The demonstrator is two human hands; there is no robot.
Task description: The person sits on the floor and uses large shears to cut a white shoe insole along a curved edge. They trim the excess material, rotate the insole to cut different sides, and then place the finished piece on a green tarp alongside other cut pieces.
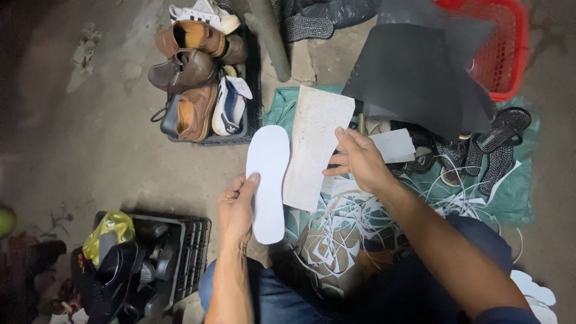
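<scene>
My left hand [236, 204] grips a white shoe insole [268, 180] by its lower left edge and holds it upright over my lap. My right hand [359, 161] pinches the right edge of a pale speckled rectangular sheet [315, 147], held just to the right of the insole, the two nearly touching. Both pieces hang above a teal cloth [516, 198] littered with thin white trimmings [354, 216].
A dark crate [252, 114] of brown and white shoes stands at the upper middle. Another crate [192, 246] at lower left holds black shoes and a yellow bag [108, 231]. A black sheet [414, 78], a red basket [510, 54] and woven sandals [498, 144] lie to the right.
</scene>
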